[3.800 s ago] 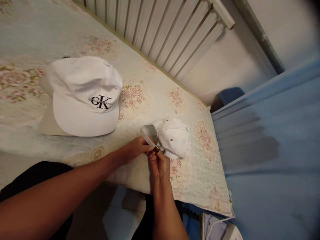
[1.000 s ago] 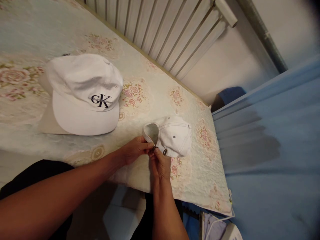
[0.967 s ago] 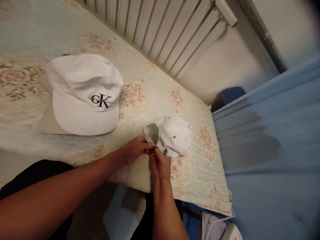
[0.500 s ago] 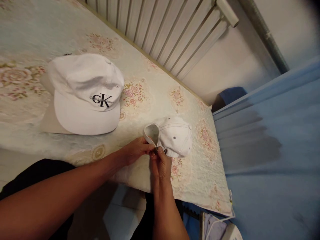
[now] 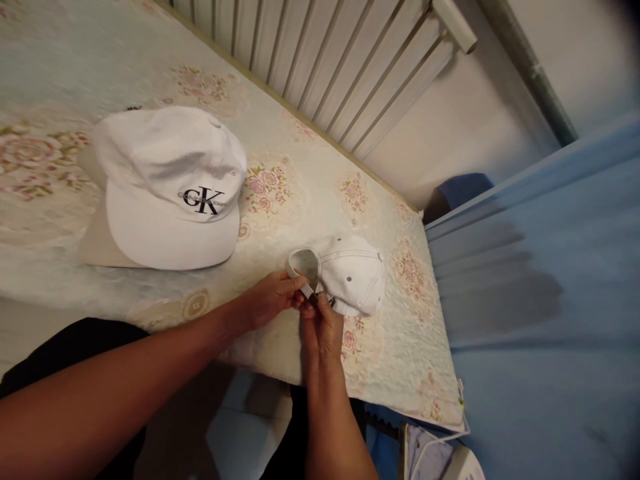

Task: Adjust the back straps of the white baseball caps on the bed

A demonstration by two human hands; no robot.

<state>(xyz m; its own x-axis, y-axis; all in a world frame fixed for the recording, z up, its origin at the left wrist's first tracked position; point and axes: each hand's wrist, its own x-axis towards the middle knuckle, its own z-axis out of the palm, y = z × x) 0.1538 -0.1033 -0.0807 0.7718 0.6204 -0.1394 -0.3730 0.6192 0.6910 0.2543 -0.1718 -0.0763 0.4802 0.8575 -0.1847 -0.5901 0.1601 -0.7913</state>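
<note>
A white baseball cap point(image 5: 353, 273) rests on the bedspread with its back strap toward me. My left hand point(image 5: 280, 293) pinches the pale strap point(image 5: 306, 289) at the cap's rear opening. Close beside it, my right hand point(image 5: 323, 323) grips the dark buckle end point(image 5: 313, 299) of that strap between thumb and fingers. Another white cap point(image 5: 170, 180), with a black monogram on its front, lies to the left, its brim facing me. Neither hand touches this second cap. The fingertips of both hands are partly hidden behind the strap.
The floral quilted bedspread point(image 5: 320, 180) spreads under both caps. A white radiator point(image 5: 300, 60) stands along its far edge. On the right hangs a blue curtain point(image 5: 540, 313). A white object with a cable point(image 5: 464, 463) sits below the near right corner.
My left hand has slid slightly left along the strap, away from the buckle. More of the strap and the dark buckle end now shows between my hands.
</note>
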